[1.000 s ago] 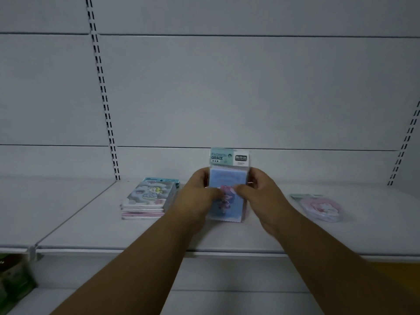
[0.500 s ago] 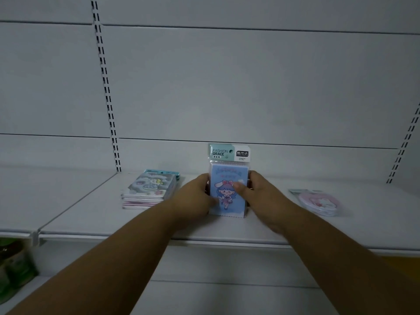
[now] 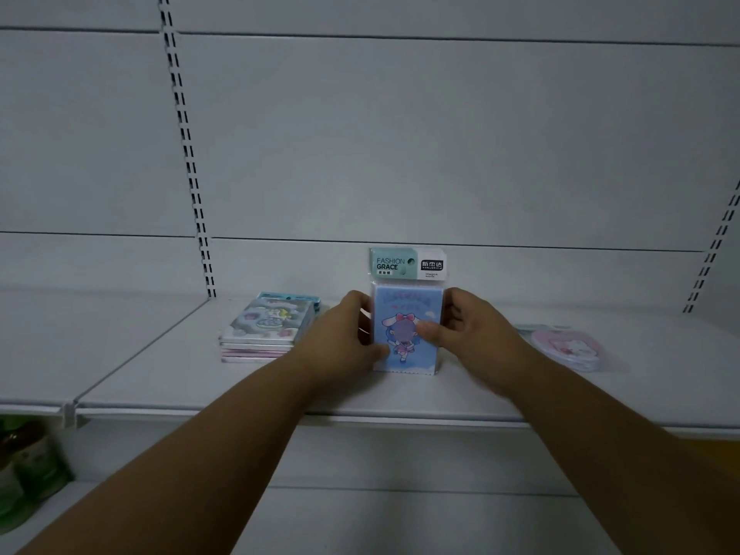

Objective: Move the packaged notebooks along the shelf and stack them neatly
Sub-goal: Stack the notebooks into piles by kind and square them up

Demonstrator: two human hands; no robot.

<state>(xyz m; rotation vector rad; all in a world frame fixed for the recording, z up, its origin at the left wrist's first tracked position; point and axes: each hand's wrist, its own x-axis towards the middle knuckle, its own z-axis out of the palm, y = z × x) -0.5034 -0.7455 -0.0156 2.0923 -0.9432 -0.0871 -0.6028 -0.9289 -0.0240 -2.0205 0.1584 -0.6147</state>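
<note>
Packaged notebooks are front and centre: a blue plastic-wrapped pack with a cartoon girl on its cover [image 3: 406,328] stands upright on the white metal shelf [image 3: 400,398], its bottom edge resting on the shelf surface. Both hands are clamped on it! The left hand [image 3: 344,334] grips the pack's left edge, thumb tucked across the lower front corner, fingers wrapped behind. The right hand [image 3: 468,334] holds the right edge, thumb pressed flat onto the front of the cover at about mid-height. Bare forearms reach in from the bottom of the view on either side.

Above the hands, the pack's mint-and-white header card [image 3: 407,264] sticks up clear, reading "FASHION GRACE".

Just to the left, near the left hand, a flat stack of wrapped notebooks with a grey cloud design on top [image 3: 266,328] lies on the same shelf, pink edges showing below the top one. Well off to the right lies a pink, rounded packaged item with a white cartoon character [image 3: 566,346], flat on the shelf. Behind everything runs the white back panel with its slotted upright [image 3: 186,154]. Down at the lower left, green packages [image 3: 28,474] sit on a lower shelf.
</note>
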